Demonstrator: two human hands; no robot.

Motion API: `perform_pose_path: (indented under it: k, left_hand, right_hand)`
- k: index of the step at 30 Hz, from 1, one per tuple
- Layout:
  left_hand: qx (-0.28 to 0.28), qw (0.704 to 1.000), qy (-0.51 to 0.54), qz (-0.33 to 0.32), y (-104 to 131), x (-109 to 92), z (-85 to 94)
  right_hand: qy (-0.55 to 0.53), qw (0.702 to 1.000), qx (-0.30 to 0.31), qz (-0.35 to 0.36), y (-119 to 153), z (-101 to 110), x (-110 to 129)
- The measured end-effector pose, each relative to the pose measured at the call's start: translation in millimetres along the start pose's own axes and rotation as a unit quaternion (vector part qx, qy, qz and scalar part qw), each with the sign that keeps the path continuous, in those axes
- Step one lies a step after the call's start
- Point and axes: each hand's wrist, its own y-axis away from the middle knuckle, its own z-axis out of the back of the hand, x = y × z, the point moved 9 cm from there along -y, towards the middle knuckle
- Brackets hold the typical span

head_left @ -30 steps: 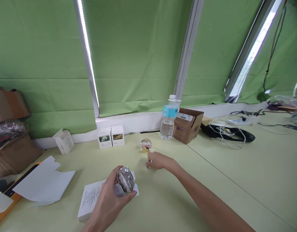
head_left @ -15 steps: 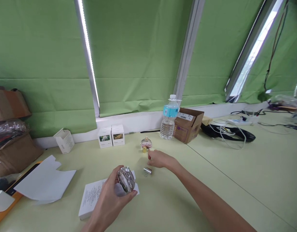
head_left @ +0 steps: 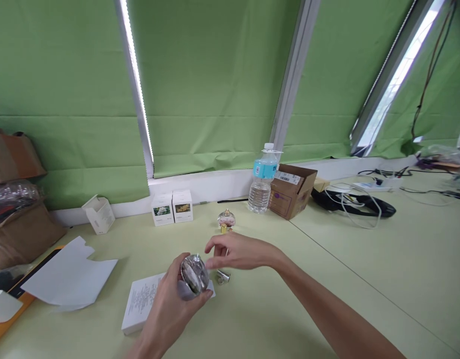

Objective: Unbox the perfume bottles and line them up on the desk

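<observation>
My left hand [head_left: 173, 304] holds a round, shiny glass bottle [head_left: 195, 274] between thumb and fingers, tilted above a white flat box [head_left: 142, 301]. Just right of the bottle is my right hand [head_left: 233, 250], fingers apart and pointing at it, with nothing visible in them. Under that hand a small silver cylinder [head_left: 223, 275] lies on the table. Farther back stands a second round glass bottle [head_left: 226, 218], with a small gold cap [head_left: 224, 228] in front of it.
Two small white boxes [head_left: 172, 208] and an open white carton [head_left: 98, 214] stand at the back. A water bottle [head_left: 262, 182] and a brown box [head_left: 291, 192] are right of centre. Cut white paper [head_left: 71, 276] lies left; a black object with cables [head_left: 353, 205] is right.
My right hand has moved left from beside the gold cap towards the held bottle, and its fingers have spread. The silver cylinder has shifted slightly left and nearer. My left hand has hardly moved.
</observation>
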Motion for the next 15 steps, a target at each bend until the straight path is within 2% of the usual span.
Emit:
perform_pose_path:
  k: [2,4,6,9,12,15]
  left_hand:
    - [-0.009,1.0,-0.004,-0.004,0.7,-1.6,0.2]
    - [-0.027,1.0,-0.01,-0.005,1.8,-2.8,1.2]
    - [-0.059,0.998,-0.015,-0.001,3.2,-3.1,4.5]
    - [-0.097,0.995,-0.015,-0.007,5.5,-6.3,8.8]
    - [-0.121,0.991,-0.027,-0.045,8.2,-14.9,12.1]
    - [-0.151,0.983,-0.05,-0.097,14.3,-25.8,16.5]
  right_hand:
    - [-0.013,1.0,-0.004,0.022,2.0,-9.2,16.4]
    - [0.028,0.998,-0.052,0.029,1.3,-13.9,25.7]
    - [0.051,0.994,-0.089,0.033,-1.1,-18.7,29.9]
    - [0.055,0.992,-0.106,0.04,-4.6,-19.2,28.3]
    - [0.077,0.988,-0.129,0.043,-3.7,-0.9,19.5]
    - [0.135,0.974,-0.179,-0.004,-0.7,30.2,-3.5]
